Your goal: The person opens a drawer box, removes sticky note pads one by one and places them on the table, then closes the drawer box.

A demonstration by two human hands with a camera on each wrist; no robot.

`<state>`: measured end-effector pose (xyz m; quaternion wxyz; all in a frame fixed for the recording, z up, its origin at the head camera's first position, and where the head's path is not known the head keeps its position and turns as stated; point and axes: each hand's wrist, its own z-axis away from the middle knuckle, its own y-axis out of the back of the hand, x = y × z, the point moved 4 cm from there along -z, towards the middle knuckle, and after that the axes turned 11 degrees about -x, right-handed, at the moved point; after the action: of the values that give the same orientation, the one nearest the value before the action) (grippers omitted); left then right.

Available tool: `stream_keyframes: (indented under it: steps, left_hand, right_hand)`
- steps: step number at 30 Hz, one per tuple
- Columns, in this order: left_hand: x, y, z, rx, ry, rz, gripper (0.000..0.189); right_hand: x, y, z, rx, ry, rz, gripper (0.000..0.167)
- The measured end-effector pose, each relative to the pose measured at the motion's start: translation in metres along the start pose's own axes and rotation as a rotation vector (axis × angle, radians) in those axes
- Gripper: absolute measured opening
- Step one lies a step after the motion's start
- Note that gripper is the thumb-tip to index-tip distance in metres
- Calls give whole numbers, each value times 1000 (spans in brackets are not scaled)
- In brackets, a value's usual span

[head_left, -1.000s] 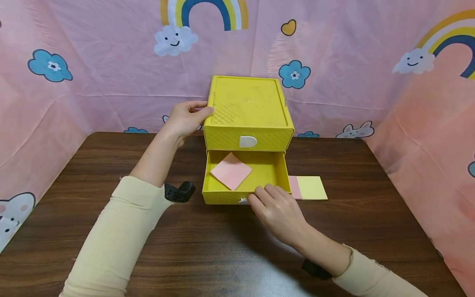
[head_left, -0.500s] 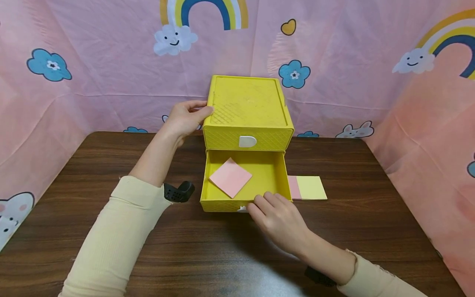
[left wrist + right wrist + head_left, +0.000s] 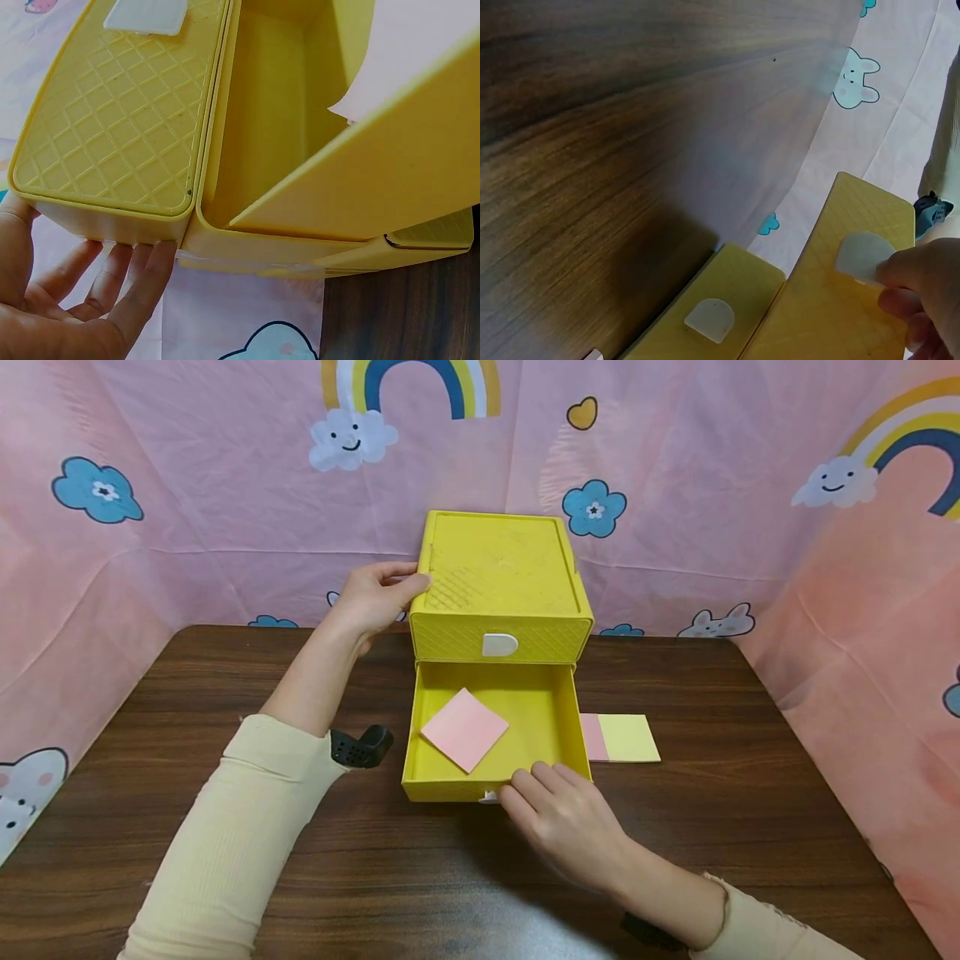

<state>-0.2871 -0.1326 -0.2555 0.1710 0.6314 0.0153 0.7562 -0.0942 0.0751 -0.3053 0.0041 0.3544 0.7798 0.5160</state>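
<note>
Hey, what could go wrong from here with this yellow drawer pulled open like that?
First, the open drawer juts well out of the yellow cabinet; pulled farther, it might slip free and drop.
Second, the left hand steadies only the cabinet's upper left side, so a hard tug by the right hand on the white tab could twist or slide it.
Third, the pink paper seems loose inside, so a jerk might shift it.

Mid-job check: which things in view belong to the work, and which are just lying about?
In the job:
Left hand, against yellow cabinet
Right hand, pinching white handle of open drawer

Likely just lying about:
Pink note, inside that drawer
Yellow paper and second pink paper, on table
</note>
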Motion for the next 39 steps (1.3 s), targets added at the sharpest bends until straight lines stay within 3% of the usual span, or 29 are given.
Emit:
stream_keyframes:
  steps: [39]
  left_hand:
    - [1,0,0,-4,4,-10,50]
  right_hand:
    - [-22,8,11,33,57,35,25]
